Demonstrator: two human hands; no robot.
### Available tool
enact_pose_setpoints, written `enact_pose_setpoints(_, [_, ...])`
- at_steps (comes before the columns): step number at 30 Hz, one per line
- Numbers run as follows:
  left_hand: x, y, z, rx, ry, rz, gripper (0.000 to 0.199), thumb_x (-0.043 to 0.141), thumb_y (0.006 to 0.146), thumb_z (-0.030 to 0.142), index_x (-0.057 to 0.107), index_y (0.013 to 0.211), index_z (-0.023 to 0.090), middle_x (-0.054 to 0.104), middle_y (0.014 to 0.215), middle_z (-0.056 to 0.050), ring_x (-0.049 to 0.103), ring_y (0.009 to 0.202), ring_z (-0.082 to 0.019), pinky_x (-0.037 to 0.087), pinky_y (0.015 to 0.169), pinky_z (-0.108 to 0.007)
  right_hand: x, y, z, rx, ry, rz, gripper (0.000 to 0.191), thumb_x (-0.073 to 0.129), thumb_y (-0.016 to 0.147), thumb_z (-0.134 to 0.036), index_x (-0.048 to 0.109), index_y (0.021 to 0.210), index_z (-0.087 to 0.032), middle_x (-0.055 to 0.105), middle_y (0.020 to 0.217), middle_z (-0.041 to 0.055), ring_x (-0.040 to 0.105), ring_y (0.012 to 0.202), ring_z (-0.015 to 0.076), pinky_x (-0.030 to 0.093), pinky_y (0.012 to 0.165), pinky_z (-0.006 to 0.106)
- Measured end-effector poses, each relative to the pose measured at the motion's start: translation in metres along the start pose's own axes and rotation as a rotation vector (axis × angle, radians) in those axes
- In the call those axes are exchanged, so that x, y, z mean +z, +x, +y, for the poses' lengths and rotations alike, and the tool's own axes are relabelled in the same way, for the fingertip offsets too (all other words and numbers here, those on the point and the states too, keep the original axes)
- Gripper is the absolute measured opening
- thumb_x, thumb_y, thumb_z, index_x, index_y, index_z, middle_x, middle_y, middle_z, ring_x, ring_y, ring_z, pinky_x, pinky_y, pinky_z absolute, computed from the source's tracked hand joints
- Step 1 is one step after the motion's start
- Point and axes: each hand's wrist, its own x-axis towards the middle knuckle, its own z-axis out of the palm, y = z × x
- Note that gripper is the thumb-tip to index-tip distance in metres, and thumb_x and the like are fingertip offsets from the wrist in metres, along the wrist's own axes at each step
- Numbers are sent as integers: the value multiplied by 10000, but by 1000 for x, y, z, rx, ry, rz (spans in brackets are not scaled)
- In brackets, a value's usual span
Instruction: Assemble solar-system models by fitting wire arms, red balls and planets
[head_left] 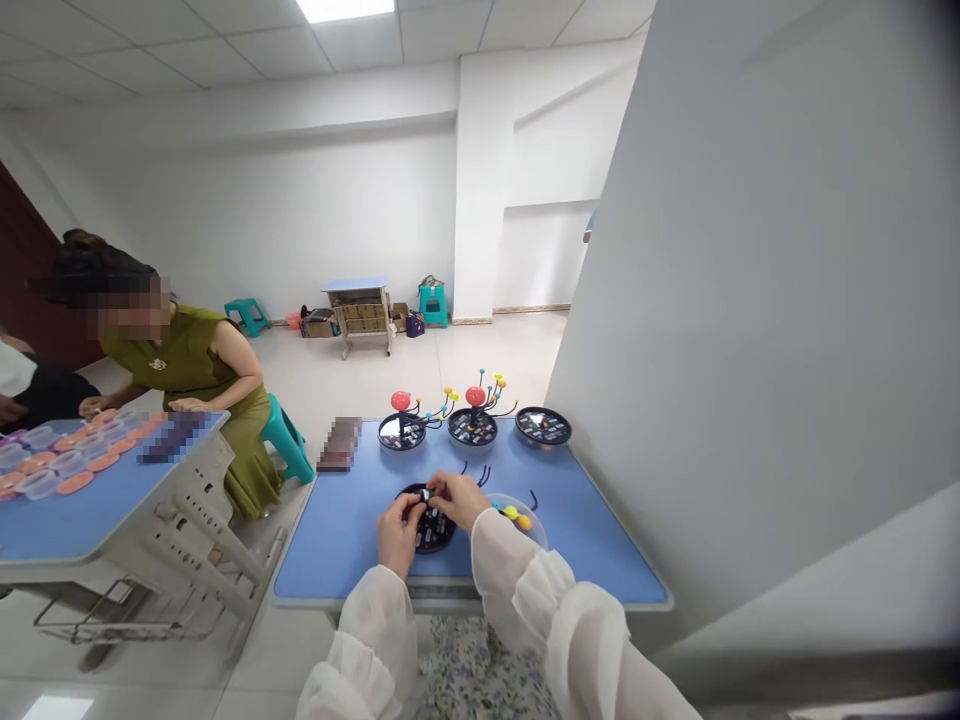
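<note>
Both my hands meet over a round black tray [433, 532] near the front of the blue table [337, 545]. My left hand [398, 534] and my right hand [456, 501] pinch a small pale part [425, 494] just above the tray, and its exact shape is hidden by my fingers. To the right of my right hand, a clear round dish [529, 517] holds small yellow and blue balls. Thin black curved rods [484, 475] lie loose on the tabletop. Behind them stand two planet-style models [401, 402] with red balls on black round bases, beside a third base [543, 426].
A blurred dark object [339, 445] lies at the table's far left corner. A large white partition [750, 300] rises to the right. At a neighbouring desk [142, 500], a seated person [187, 380] reaches over several round clear and pink containers [45, 465].
</note>
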Motion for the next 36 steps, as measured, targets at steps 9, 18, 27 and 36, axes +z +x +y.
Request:
enact_pose_setpoints(9, [2,-2,-4,2,53,-3,257,553,787,402,683,845,187,740,814,-57,676,746,-206,519,748,-325,-52,-55,31,58,16,347,244,479,831,-201,666,984,-232,721,879,33,659,664,156,490,659,268])
enact_pose_setpoints(18, [-6,-5,-7,84,129,21,353,538,820,392,594,1108,194,693,989,-86,651,912,-226,502,835,-376,-86,-103,69,156,-100,101,198,521,793,-259,717,790,-233,738,833,41,662,738,210,451,636,291])
enact_pose_setpoints(27, [15,-45,25,446,308,-106,216,438,912,297,632,864,216,606,743,-32,591,648,-146,476,638,-251,-49,-59,39,184,-385,-126,50,681,697,-202,718,715,-230,729,807,59,665,792,235,417,638,284])
enact_pose_setpoints(36, [29,-55,19,467,360,-194,274,422,917,286,671,1012,221,655,785,-55,637,646,-144,503,592,-229,-44,-57,45,167,-358,-159,94,587,788,-161,671,827,-176,698,881,103,660,813,232,401,632,285])
